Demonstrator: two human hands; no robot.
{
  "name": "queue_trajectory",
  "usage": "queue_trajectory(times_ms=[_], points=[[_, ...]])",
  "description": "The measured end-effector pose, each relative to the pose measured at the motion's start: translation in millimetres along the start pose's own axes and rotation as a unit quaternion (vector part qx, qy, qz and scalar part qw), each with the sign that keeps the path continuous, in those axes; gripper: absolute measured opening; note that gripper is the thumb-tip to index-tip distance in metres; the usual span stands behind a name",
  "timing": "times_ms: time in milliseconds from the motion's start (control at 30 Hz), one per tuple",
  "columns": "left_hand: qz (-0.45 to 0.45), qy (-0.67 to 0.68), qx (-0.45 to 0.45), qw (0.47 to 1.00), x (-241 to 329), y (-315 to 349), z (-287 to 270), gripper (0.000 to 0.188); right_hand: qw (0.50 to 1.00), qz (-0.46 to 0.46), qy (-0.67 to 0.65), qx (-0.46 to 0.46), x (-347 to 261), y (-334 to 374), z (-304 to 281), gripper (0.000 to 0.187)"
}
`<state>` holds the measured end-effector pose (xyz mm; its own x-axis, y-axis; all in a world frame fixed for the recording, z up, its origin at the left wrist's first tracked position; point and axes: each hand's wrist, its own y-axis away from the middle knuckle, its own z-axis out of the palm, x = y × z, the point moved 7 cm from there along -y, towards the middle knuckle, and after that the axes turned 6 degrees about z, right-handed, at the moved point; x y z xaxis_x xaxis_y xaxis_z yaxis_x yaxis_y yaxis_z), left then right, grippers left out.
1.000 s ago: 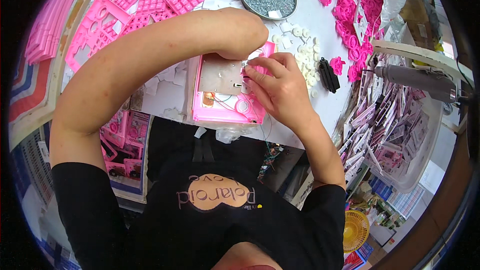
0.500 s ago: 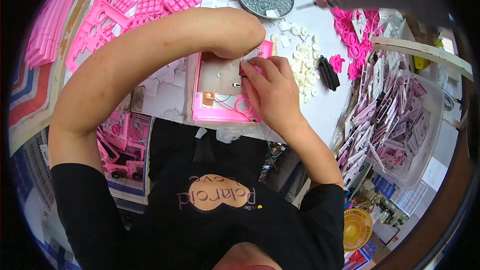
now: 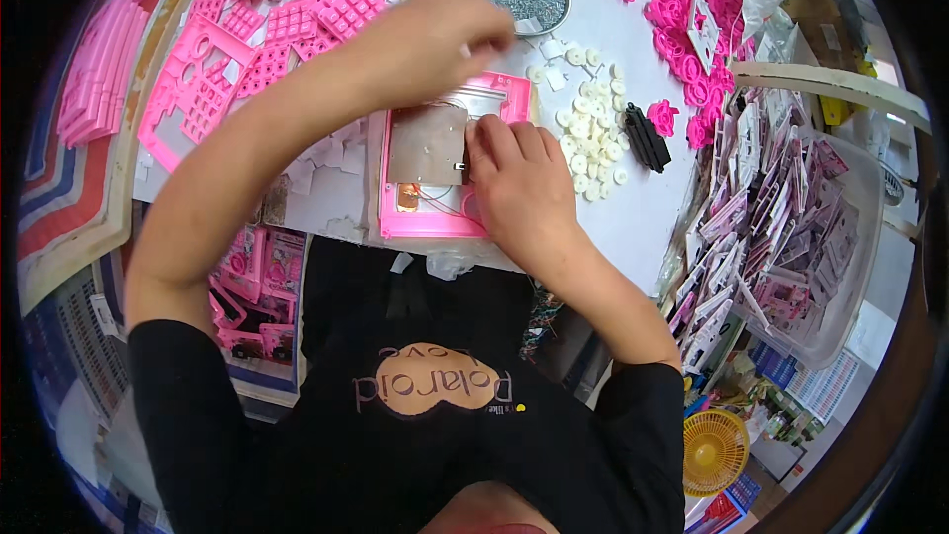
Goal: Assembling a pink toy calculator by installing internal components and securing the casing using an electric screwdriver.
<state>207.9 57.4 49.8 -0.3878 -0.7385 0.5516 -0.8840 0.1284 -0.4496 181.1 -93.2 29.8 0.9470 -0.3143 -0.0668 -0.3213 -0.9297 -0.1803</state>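
A pink plastic case (image 3: 435, 228) lies open on the table in front of me. Inside it are a grey-brown flat plate (image 3: 427, 143), thin wires and a small coppery round part (image 3: 407, 198). My right hand (image 3: 529, 178) rests over the case's right side, its fingers bent close together and pressed down by the plate's right edge. What lies under those fingertips is hidden. Over the far edge of the case, my left hand (image 3: 445, 44) is raised with curled, motion-blurred fingers, close to a round metal bowl (image 3: 568, 2) of small grey screws.
Pink keypad pieces (image 3: 297, 25) spread at the far left. White round plastic pieces (image 3: 596, 129) and a black part (image 3: 647, 138) lie to the right, with pink loops (image 3: 682, 40) beyond. A clear bin (image 3: 865, 267) of flat printed parts stands at right.
My left hand has lifted and swung back toward the screw bowl, uncovering the case's far end. The dark rod-shaped tool at upper right has left the view. My right hand stays on the case.
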Motion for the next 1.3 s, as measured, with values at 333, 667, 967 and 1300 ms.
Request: queue_trajectory(times_ms=[333, 667, 967, 1300], points=[[-0.157, -0.051, 0.076, 0.983, -22.5, 52.6, 1.4, 0.020, 0.969, 0.078, -0.217, 0.088, 51.7, -35.6, -10.2, 0.022], [-0.261, 0.070, 0.082, 0.959, 6.5, 71.1, -4.2, 0.014, 0.945, 0.075, -0.284, 0.142, 39.0, -47.2, -9.2, 0.016], [-0.037, 0.009, 0.132, 0.991, 24.1, 67.1, -7.7, 0.010, 0.738, 0.191, -0.646, -0.030, 46.5, -18.2, 21.7, 0.029], [-0.043, -0.002, 0.135, 0.990, 21.7, 74.8, -0.4, 0.015, 0.809, 0.155, -0.565, -0.045, 41.2, -8.4, 8.6, 0.046]])
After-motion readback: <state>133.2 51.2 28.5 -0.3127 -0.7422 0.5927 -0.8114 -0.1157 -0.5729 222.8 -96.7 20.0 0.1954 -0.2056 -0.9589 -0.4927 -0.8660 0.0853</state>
